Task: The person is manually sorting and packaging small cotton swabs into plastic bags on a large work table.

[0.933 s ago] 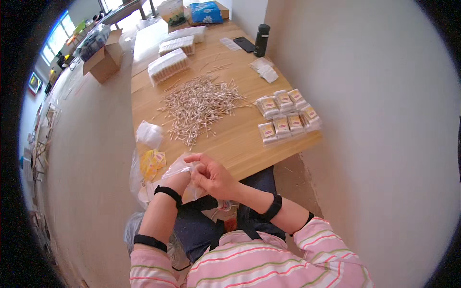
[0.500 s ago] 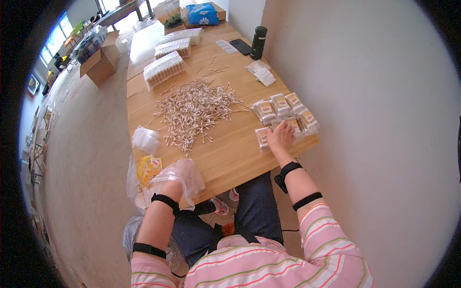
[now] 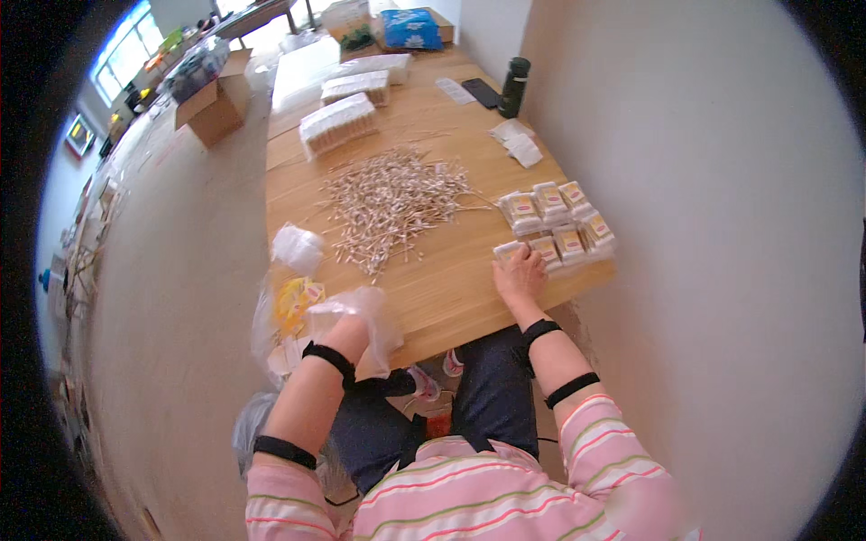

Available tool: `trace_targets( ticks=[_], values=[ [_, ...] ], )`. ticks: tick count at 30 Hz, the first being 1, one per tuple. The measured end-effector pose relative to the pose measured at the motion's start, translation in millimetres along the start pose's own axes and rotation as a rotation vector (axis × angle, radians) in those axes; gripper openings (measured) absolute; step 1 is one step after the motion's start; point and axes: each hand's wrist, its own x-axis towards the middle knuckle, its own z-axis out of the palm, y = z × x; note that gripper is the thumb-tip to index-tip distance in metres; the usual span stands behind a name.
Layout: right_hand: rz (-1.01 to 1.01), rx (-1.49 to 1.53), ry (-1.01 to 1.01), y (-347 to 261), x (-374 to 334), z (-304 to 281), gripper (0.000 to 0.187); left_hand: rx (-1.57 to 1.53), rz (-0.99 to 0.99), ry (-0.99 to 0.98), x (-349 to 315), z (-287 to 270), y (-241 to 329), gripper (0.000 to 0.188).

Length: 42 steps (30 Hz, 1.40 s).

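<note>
My right hand (image 3: 520, 279) is at the near left corner of a group of small cotton swab packs (image 3: 570, 242). Its fingers and thumb are closed around the end pack (image 3: 508, 250), which lies on the table. Inside a clear plastic bag (image 3: 386, 326) at the table's near left edge is my left hand (image 3: 354, 332); the film and folds hide its fingers. Beside that bag are yellow printed cards (image 3: 296, 302). A stack of small clear bags (image 3: 298, 248) lies just beyond them. Loose cotton swabs (image 3: 392, 203) form a wide heap mid-table.
Bundled cotton swabs (image 3: 338, 124) in clear wrap are lined up behind the heap. Toward the right edge lie white packets (image 3: 518, 144), a phone (image 3: 481, 92) and a dark green bottle (image 3: 513, 87). A white wall (image 3: 686, 225) runs along the right. An open carton (image 3: 212, 110) stands at left.
My right hand has drawn slightly nearer and closed on the end pack, uncovering the packs beside it. My left hand stays in the bag. The whole view has shifted a little.
</note>
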Motion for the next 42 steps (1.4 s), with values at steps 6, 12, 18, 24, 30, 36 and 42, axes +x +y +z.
trace_targets(
  ticks=[6, 12, 18, 24, 30, 36, 42],
  values=[
    [-0.002, -0.084, -0.027, 32.4, -5.6, 15.6, 0.059, -0.237, 0.161, -0.211, -90.0, -138.2, 36.4, 0.020],
    [-0.073, 0.790, -0.415, 21.7, -11.1, -1.7, 0.038, -0.750, -0.310, 0.797, -176.2, -100.6, 14.5, 0.025],
    [-0.252, 1.617, -0.880, -101.6, -102.9, -158.6, 0.038, -1.260, -0.446, 0.825, -164.9, -51.6, 19.1, 0.031],
    [-0.975, 0.952, -1.003, -149.5, -120.6, -143.5, 0.046, -1.574, -0.410, 0.950, -148.0, -41.9, 22.9, 0.019],
    [-1.113, 0.251, -0.948, -161.5, -105.8, -83.5, 0.038, -1.189, -0.423, 1.005, -155.9, -45.8, 35.9, 0.018],
    [-1.553, 0.035, -0.886, -169.2, -86.7, -6.6, 0.034, -1.183, -0.329, 1.007, -155.6, -40.6, 57.4, 0.022],
    [-1.540, 0.111, -0.403, -142.1, -84.8, 36.9, 0.042, -1.206, -0.166, 1.072, -157.1, -30.2, 85.2, 0.030]
  ],
)
